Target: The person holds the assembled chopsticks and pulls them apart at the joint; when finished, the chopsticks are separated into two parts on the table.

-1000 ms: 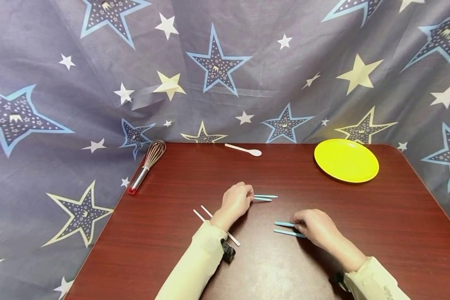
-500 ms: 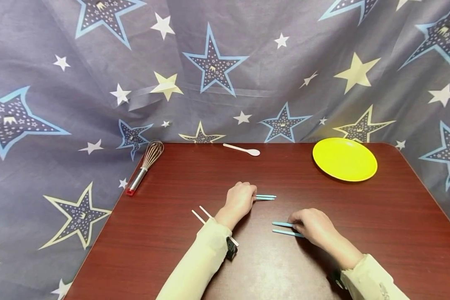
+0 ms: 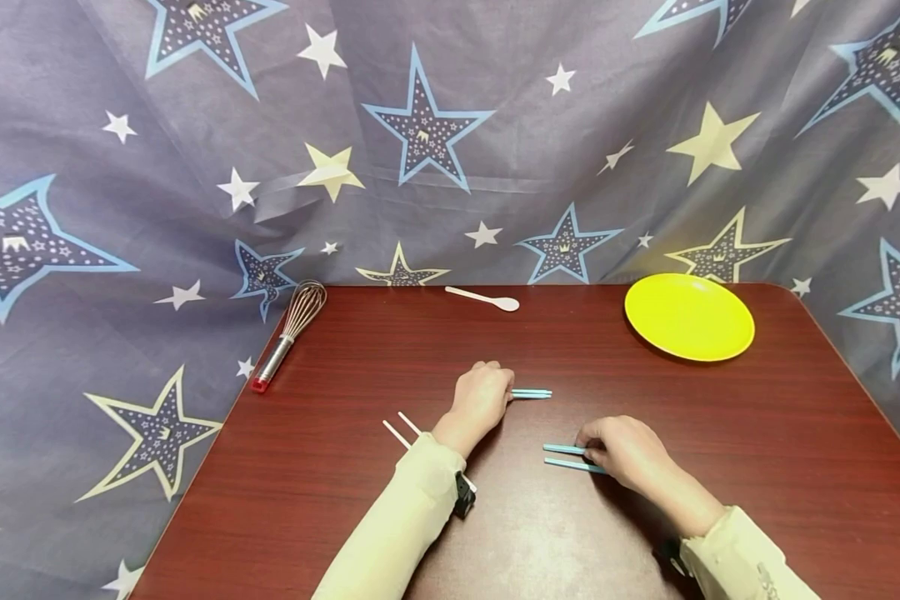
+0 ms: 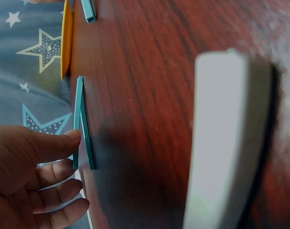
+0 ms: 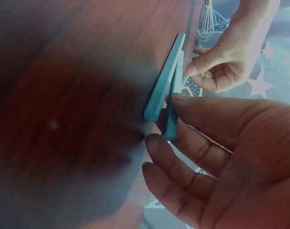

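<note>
Plainly, both hands are busy with blue chopsticks lying around the middle of the table (image 3: 390, 350). The left hand (image 3: 482, 396) has thumb and forefinger narrowed on one stick of the far pair (image 3: 531, 393), whose sticks lie close together, spreading slightly toward the hand. The right hand (image 3: 630, 450) pinches one stick of the near pair (image 3: 573, 465), with the second alongside, a gap between their left ends. Whether either held stick is off the surface cannot be told.

Such thin sticks probably want a light fingertip pinch and slow, level moves; a hard squeeze could roll or flick the loose one away. Working one hand at a time should keep the other pair steady.

The white chopsticks (image 3: 397, 434) pass behind the left sleeve (image 3: 390, 517), so raising that wrist before shifting it seems wise. Well apart, the spoon (image 3: 506, 304) lies along the far edge, the whisk (image 3: 285, 342) by the left edge toward the far left corner, and the plate (image 3: 690, 317) toward the far right corner. The roomiest path looks to be from the right hand toward the right edge.
</note>
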`<act>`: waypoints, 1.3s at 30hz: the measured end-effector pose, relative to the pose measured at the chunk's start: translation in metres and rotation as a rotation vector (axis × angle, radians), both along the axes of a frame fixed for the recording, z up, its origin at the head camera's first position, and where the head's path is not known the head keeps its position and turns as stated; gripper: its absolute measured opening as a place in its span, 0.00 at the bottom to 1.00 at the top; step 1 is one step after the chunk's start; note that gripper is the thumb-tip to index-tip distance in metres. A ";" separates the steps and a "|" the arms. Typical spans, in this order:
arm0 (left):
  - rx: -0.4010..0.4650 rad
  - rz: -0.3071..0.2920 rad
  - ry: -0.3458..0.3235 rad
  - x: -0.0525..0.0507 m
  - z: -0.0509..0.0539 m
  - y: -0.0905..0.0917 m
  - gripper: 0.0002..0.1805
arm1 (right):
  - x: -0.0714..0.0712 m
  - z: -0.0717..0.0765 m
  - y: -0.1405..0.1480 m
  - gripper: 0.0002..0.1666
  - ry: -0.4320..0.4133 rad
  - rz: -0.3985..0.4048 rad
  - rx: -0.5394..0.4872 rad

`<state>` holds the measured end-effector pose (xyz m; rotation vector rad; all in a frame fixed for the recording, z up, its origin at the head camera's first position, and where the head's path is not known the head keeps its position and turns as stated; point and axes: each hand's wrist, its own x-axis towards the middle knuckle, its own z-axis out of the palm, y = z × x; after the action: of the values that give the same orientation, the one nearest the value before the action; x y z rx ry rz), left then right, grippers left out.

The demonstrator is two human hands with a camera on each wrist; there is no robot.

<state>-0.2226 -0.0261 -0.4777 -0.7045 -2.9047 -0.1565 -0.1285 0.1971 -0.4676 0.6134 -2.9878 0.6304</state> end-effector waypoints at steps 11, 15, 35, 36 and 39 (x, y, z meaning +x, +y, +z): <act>-0.025 -0.001 -0.001 0.000 0.003 0.003 0.14 | 0.000 -0.002 0.002 0.12 -0.031 0.017 0.009; -0.027 0.001 0.003 -0.001 0.001 0.003 0.15 | 0.000 -0.001 0.002 0.12 -0.036 0.020 0.008; -0.070 0.005 -0.010 -0.003 -0.001 0.006 0.13 | -0.003 -0.003 0.001 0.13 -0.033 0.024 0.010; -0.073 0.004 -0.012 -0.004 -0.001 0.006 0.12 | -0.003 -0.003 0.001 0.13 -0.036 0.026 0.010; -0.081 0.005 -0.015 -0.004 -0.001 0.006 0.12 | -0.003 -0.002 0.002 0.14 -0.044 0.032 0.010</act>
<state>-0.2269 -0.0197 -0.4784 -0.7123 -2.9414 -0.0446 -0.1317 0.1988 -0.4699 0.6581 -3.0287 0.6398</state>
